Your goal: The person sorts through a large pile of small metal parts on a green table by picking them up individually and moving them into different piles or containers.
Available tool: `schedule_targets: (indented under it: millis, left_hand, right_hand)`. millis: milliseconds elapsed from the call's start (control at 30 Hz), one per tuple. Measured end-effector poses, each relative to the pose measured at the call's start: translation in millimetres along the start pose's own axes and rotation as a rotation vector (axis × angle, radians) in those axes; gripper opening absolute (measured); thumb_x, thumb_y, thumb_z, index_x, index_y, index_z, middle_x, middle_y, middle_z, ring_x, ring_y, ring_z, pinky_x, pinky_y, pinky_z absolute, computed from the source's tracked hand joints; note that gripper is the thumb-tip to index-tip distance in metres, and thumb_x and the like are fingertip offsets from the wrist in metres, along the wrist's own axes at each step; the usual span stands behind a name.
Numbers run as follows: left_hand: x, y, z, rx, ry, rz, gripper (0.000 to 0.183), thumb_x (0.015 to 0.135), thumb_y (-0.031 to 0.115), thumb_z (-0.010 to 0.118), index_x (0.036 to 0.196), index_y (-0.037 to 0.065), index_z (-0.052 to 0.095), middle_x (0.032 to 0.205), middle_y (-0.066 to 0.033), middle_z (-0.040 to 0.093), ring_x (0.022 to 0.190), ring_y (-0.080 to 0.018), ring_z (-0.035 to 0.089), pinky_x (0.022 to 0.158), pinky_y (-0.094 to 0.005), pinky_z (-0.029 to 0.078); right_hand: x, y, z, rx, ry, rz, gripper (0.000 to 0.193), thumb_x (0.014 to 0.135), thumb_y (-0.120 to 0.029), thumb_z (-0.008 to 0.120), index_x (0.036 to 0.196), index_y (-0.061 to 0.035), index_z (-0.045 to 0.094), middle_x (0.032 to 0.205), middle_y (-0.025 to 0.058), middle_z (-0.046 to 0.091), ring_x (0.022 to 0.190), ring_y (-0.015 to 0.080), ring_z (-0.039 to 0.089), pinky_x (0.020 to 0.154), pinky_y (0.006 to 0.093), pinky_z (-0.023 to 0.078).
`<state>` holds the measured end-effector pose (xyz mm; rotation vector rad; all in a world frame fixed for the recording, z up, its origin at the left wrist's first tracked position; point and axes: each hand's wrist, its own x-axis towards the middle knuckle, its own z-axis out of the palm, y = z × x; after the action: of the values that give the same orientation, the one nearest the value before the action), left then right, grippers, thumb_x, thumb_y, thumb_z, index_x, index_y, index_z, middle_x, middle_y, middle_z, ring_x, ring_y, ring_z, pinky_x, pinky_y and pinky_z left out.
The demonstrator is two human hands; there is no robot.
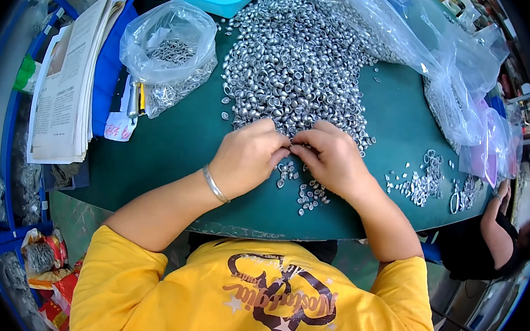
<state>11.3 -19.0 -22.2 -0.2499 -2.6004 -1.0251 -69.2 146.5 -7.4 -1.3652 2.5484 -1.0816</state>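
My left hand (247,156) and my right hand (334,160) meet at the near edge of a large heap of small silver metal pieces (294,63), rounded and hollow like little cups or rings. Both hands are closed, thumbs and forefingers pinched together fingertip to fingertip. Between them is a tiny metal piece (290,145), mostly covered by the fingers, so its exact form does not show. Beneath and beside my right hand lies a small scatter of leaf-shaped metal pieces (311,198) on the green tabletop (230,202). A silver bangle (215,184) circles my left wrist.
A blue basket (227,5) and an open clear bag of metal parts (172,54) stand beyond the hands. Papers (63,97) lean at left. Large plastic bags (416,35) and loose metal parts (422,184) lie at right. Another person (495,241) is at the right edge.
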Motion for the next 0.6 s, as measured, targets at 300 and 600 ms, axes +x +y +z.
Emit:
schedule_targets:
  millis: [300, 600]
  left_hand:
    - [-5.6, -3.4, 5.0, 0.058, -0.029, 0.042, 0.009, 0.071, 0.005, 0.068, 0.079, 0.005, 0.064, 0.072, -0.008, 0.052, 0.064, -0.0237, 0.055, 0.057, -0.0324, 0.046]
    - [2.9, -2.6, -18.9, -1.077, -0.176, -0.7, 0.01, 0.083, 0.006, 0.062, 0.091, 0.0, 0.061, 0.071, 0.0022, 0.052, 0.055, -0.004, 0.04, 0.048, -0.0165, 0.03]
  right_hand:
    - [-2.2, -3.1, 2.3, -0.173, 0.044, -0.027, 0.005, 0.073, -0.011, 0.065, 0.075, -0.0067, 0.061, 0.07, 0.008, 0.054, 0.063, 0.0277, 0.058, 0.055, 0.0373, 0.048]
    - [-1.6, -0.2, 1.1, 0.006, 0.016, -0.024, 0.007, 0.072, -0.006, 0.065, 0.079, -0.0048, 0.063, 0.07, 0.0088, 0.054, 0.061, 0.0253, 0.056, 0.055, 0.0339, 0.046]
